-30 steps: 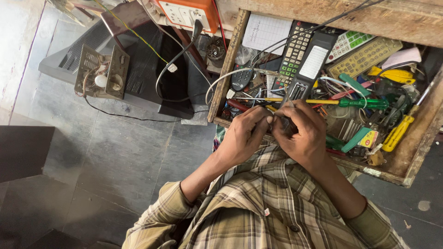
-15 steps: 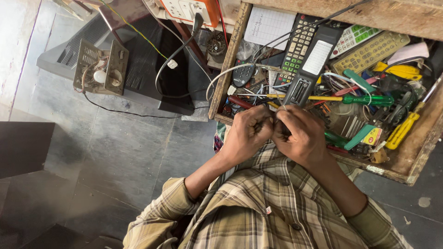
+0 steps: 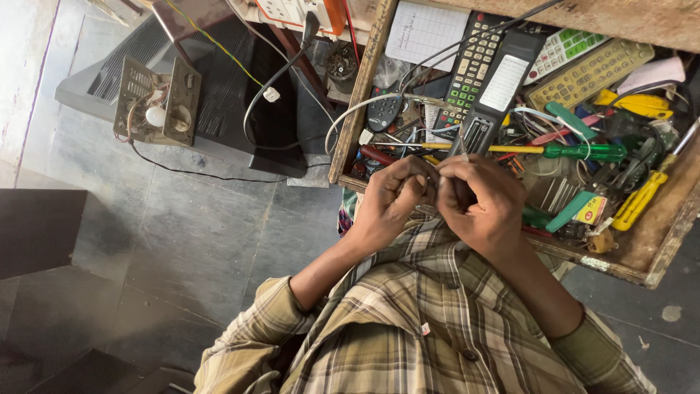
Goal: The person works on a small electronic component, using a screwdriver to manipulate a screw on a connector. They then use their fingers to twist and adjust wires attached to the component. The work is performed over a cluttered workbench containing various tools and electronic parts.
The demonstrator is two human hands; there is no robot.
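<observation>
On the left, on the grey floor (image 3: pixel 182 241), there is one dark flat appliance (image 3: pixel 219 109) with one small metal frame part (image 3: pixel 157 102) on top of it, and one black cable (image 3: pixel 277 80) runs over it. To the right of this stands one wooden tray (image 3: pixel 364 95), full of tools and loose wires. In front of its near edge the person holds both hands close together, fingertips meeting. The left hand (image 3: pixel 390 201) is curled, and its fingers are pressed together on a thin piece of wire (image 3: pixel 435 179), which is very small and mostly hidden. The right hand (image 3: pixel 481 204) is also curled and pinches the same wire from the other side; I cannot tell what exactly the fingers do with it. To do this step well, I think it is better to keep both hands low and steady, to grip the wire close to its end, and to keep it away from the tangle of other wires in the tray. In the tray I count two black remote controls (image 3: pixel 496 80), one small dark remote (image 3: pixel 384 113), one pale remote (image 3: pixel 561 51), one yellowish keypad board (image 3: pixel 590 73), one white paper (image 3: pixel 426 33), one green-handled screwdriver (image 3: pixel 583 152) and one yellow-handled tool (image 3: pixel 638 201). The smaller things I cannot count.
</observation>
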